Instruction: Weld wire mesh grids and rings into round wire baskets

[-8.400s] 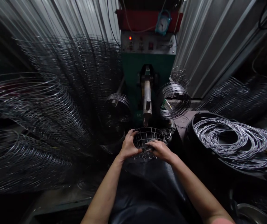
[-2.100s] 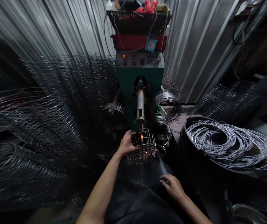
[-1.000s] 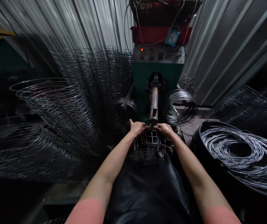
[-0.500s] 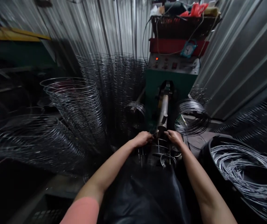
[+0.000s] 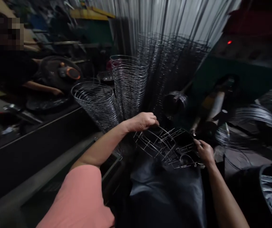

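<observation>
Tilting across a dark apron [image 5: 164, 196], a wire basket [image 5: 161, 142] is gripped at opposite edges — its near rim clenched by the left hand [image 5: 142, 122], its far side grasped by the right hand [image 5: 204, 152]. It is held apart from the green machine [image 5: 231, 71], with stacked wire hoops [image 5: 129, 85] ranged behind.

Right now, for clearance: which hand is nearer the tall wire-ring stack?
Left hand, just right of the stack; the right hand is farther right, beyond the wire basket.
</observation>
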Motion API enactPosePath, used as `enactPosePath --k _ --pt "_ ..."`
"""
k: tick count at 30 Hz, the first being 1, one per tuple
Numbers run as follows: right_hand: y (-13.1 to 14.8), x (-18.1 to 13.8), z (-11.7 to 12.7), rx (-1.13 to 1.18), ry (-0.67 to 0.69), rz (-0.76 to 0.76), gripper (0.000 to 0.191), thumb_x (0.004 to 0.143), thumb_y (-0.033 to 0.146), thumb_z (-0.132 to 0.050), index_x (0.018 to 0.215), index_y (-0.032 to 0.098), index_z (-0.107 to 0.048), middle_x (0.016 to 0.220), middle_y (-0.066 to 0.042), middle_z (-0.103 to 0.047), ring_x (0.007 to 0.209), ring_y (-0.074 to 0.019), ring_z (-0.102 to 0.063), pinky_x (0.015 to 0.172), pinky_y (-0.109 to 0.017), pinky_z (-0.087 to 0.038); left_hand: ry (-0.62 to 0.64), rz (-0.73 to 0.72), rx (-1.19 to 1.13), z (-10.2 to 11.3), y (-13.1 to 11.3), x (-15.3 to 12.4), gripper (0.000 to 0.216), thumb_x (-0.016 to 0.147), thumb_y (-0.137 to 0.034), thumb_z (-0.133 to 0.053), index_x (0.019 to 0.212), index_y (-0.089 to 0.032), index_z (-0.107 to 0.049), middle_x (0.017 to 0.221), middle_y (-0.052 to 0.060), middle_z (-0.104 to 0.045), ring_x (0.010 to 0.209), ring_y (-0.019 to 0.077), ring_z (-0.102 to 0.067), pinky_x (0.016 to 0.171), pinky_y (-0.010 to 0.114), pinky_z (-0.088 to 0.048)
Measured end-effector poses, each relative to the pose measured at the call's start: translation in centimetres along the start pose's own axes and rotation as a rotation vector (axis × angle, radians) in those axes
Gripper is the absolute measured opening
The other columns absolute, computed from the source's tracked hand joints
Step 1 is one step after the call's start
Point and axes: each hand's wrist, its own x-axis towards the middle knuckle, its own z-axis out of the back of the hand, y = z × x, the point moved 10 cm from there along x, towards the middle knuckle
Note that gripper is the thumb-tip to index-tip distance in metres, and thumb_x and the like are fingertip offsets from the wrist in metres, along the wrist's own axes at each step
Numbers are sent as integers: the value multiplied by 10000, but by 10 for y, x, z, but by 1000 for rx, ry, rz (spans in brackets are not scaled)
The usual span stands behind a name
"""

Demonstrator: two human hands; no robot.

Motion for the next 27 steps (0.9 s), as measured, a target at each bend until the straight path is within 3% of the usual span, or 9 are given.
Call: enactPosePath --k 3,5,9,12,15,20,23,27 --pt "28 -3 -15 -52 -5 29 462 815 550 -427 810 183 -708 699 -76 -664 598 -169 -542 506 -239 -308 -69 160 1 17 34 -45 250 870 -213 -454 1025 -217 -650 902 36 -634 869 171 -558 805 284 -432" --pt "45 -3 -21 -104 -18 44 423 818 534 -452 824 198 -709 712 -75 -669 586 -165 -527 500 -241 -289 -74 248 16 8 60 -70 231 875 -230 -471 1026 -208 -645 921 32 -638 869 161 -566 811 278 -436" --pt "65 -2 -21 -109 -56 55 423 830 535 -445 821 204 -707 677 -73 -660 569 -167 -520 509 -242 -293 45 598 102 -50 127 -120 193 865 -210 -515 1014 -184 -636 943 35 -634 907 155 -553 845 278 -424" --pt "70 -2 -14 -71 -96 54 511 817 590 -399 841 190 -717 676 -87 -661 568 -174 -526 506 -246 -306 50 806 139 -99 155 -158 266 910 -149 -396 1068 -121 -608 976 100 -616 981 195 -525 883 339 -409" --pt "71 -4 -7 -27 -110 45 633 778 675 -356 836 163 -724 626 -81 -639 523 -164 -508 488 -248 -312 83 953 99 -159 163 -193 292 907 -106 -370 1082 -93 -604 995 140 -612 1026 234 -530 917 404 -404" --pt "82 -16 4 11 -82 77 727 739 753 -339 820 142 -725 461 -19 -527 408 -133 -418 434 -250 -294 185 1163 -95 -259 166 -238 230 854 -179 -561 1078 -137 -597 1031 94 -621 961 217 -593 844 411 -488" --pt "92 -27 13 10 -98 119 695 754 746 -354 803 157 -718 464 -14 -534 407 -132 -433 431 -249 -313 171 1241 -214 -295 168 -251 287 880 -292 -547 1134 -159 -552 1136 78 -584 994 199 -585 858 421 -497" --pt "98 -42 23 13 -125 149 659 773 735 -362 790 168 -697 576 -39 -618 490 -158 -529 482 -254 -379 151 1322 -377 -324 159 -271 302 885 -323 -536 1139 -162 -547 1167 86 -566 1016 206 -573 864 426 -495"
